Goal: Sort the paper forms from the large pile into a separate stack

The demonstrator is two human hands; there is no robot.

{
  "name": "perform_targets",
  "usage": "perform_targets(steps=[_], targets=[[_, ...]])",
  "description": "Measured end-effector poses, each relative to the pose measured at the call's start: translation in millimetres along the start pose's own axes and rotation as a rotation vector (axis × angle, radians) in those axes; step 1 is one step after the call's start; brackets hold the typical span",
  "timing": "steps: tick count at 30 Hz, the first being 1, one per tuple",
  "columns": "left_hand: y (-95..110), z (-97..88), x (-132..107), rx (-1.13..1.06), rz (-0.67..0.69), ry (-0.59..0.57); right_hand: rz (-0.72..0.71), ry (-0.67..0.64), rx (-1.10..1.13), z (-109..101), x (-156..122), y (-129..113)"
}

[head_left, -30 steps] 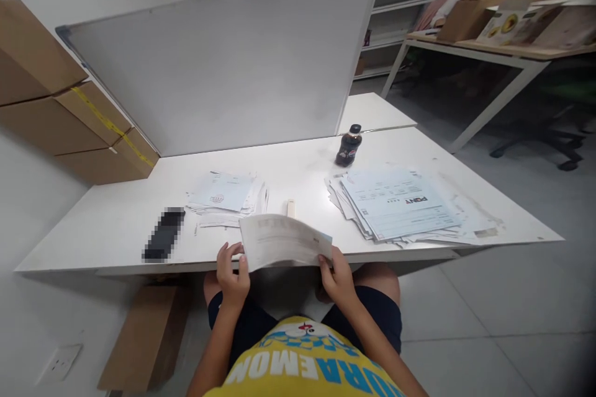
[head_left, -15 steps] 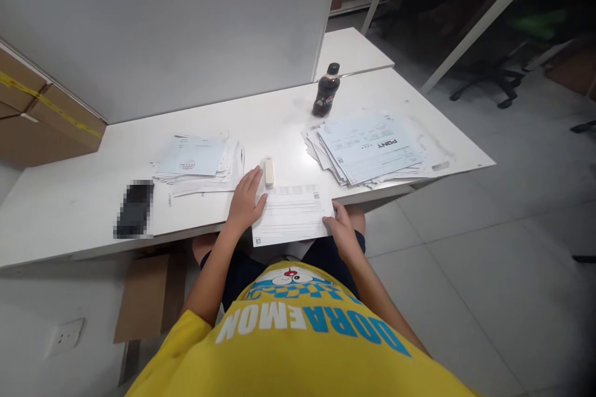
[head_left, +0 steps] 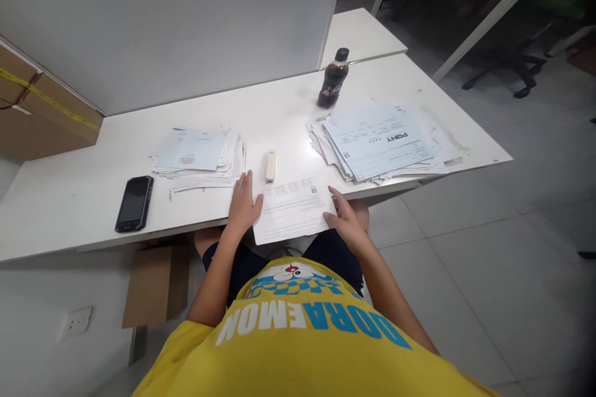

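A printed white sheet [head_left: 291,211] lies at the near edge of the white table [head_left: 84,205], hanging a little over it. My left hand [head_left: 243,205] rests flat on the sheet's left edge with its fingers stretched out. Spread fingers of my right hand [head_left: 344,218] touch the sheet's right edge. A small cream stapler [head_left: 270,165] lies just beyond the sheet, between the two hands.
A paper stack [head_left: 198,155] sits to the left, and a larger spread pile of forms [head_left: 382,142] to the right. A black phone [head_left: 135,203] lies at the far left. A dark drink bottle [head_left: 334,79] stands by the whiteboard partition [head_left: 186,18]. Cardboard boxes [head_left: 32,111] sit at left.
A second ago both hands held the sheet up, curled, at the table edge. It now lies flat under open hands. My view has tilted further down.
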State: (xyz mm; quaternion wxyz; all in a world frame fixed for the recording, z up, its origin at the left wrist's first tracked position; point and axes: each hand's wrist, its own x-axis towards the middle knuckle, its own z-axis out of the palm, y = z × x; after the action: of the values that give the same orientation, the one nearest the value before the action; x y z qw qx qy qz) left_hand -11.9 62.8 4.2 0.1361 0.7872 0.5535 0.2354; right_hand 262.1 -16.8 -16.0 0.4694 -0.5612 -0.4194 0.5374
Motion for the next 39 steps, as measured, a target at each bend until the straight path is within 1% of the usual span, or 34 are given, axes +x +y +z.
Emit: perform_targets(steps=[2, 4, 10, 15, 17, 19, 22, 24, 26, 28, 31, 34, 36, 39], targets=[[1, 0.8, -1, 0.029, 0.046, -0.058, 0.01, -0.031, -0.032, -2, 2, -1], [3, 1.9, -1, 0.049, 0.07, -0.08, 0.016, -0.035, -0.058, -3, 4, -1], [4, 5.0, -1, 0.068, 0.047, -0.07, -0.031, 0.012, -0.021, 8, 4, 1], [5, 3.2, 1, 0.005, 0.09, -0.041, 0.054, 0.063, 0.065, 15, -1, 2], [9, 3.0, 4, -0.042, 0.11, -0.054, 0.078, 0.08, 0.093, 11, -2, 0], [14, 4.2, 6, -0.081, 0.132, -0.045, 0.082, 0.078, 0.108, 1, -4, -6], [19, 7.9, 12, -0.126, 0.182, 0.013, 0.073, 0.009, 0.084, -19, -9, -18], [20, 10.4, 16, -0.142, 0.204, 0.044, 0.079, -0.048, 0.069, -28, -13, -24], [19, 12.1, 21, -0.146, 0.203, 0.072, 0.082, -0.078, 0.078, -31, -15, -25], [19, 12.6, 24, -0.158, 0.182, 0.09, 0.073, -0.083, 0.102, -28, -11, -21], [18, 10.9, 23, -0.201, 0.154, 0.097, 0.077, -0.042, 0.134, -20, 0, -12], [19, 7.8, 18, -0.234, 0.127, 0.134, 0.099, 0.053, 0.141, -17, 12, -6], [20, 6.3, 15, -0.252, 0.089, 0.145, 0.116, 0.098, 0.157, -17, 17, -4], [21, 5.6, 13, -0.279, 0.049, 0.13, 0.129, 0.133, 0.166, -16, 17, -6]])
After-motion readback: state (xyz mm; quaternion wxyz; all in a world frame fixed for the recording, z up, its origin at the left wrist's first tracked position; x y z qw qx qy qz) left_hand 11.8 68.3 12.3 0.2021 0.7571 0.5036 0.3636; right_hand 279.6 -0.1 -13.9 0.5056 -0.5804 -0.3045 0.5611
